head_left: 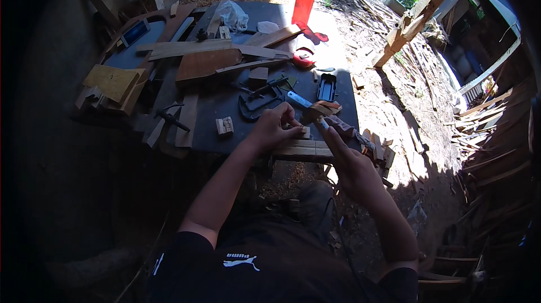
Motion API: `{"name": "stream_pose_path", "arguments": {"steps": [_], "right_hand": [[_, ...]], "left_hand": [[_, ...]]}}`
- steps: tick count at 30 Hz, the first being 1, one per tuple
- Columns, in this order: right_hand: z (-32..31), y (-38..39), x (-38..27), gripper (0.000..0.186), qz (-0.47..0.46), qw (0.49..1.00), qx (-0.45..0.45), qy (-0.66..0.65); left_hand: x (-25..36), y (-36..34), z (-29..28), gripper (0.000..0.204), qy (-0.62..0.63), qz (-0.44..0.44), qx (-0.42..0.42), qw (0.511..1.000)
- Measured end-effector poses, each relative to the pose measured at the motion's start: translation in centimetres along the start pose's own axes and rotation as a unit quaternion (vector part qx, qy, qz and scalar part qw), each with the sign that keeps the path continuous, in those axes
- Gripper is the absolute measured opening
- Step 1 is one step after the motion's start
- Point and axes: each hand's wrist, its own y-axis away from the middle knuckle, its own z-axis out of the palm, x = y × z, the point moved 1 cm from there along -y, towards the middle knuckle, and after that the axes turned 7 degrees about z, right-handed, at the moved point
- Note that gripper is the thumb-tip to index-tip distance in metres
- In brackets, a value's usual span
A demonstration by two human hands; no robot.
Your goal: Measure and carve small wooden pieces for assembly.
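Note:
My left hand (pixel 273 131) is at the bench's front, fingers pinched beside a small pale wood block (pixel 306 133) on a light board (pixel 304 150); anything between the fingertips is too small to make out. My right hand (pixel 355 168) grips a hammer (pixel 324 124), its index finger along the handle and its head just right of the left fingertips. Behind them lie a tool with a pale blue handle (pixel 298 99), black clamps (pixel 248 108) and a small black open case (pixel 327 88). A short wood offcut (pixel 224 127) sits left of my left hand.
The dark bench (pixel 214 139) holds planks (pixel 205 66), a plastic bag (pixel 231 16), a red bottle (pixel 304 1), a round red tool (pixel 304 59), a phone (pixel 135 31) and another clamp (pixel 172 120). A wooden post (pixel 411 21) and wood scraps (pixel 490 134) are at right.

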Motion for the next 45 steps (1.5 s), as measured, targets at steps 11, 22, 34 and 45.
{"name": "stream_pose_path", "arguments": {"steps": [11, 22, 34, 45], "right_hand": [[0.0, -0.5, -0.2, 0.073, 0.061, 0.993, -0.1, 0.001], [0.8, 0.1, 0.9, 0.077, 0.005, 1.0, -0.003, -0.021], [2.2, 0.9, 1.0, 0.078, 0.042, 0.998, -0.031, -0.025], [3.1, 1.1, 1.4, 0.077, -0.002, 0.999, 0.004, -0.032]], "left_hand": [[0.5, -0.1, 0.1, 0.041, 0.05, -0.011, 0.006, 0.999], [1.1, -0.2, -0.1, 0.039, 0.011, -0.034, -0.009, 0.999], [0.8, 0.1, -0.1, 0.041, 0.002, -0.023, -0.002, 1.0], [1.7, 0.0, -1.2, 0.059, -0.005, 0.024, -0.045, 0.999]]}}
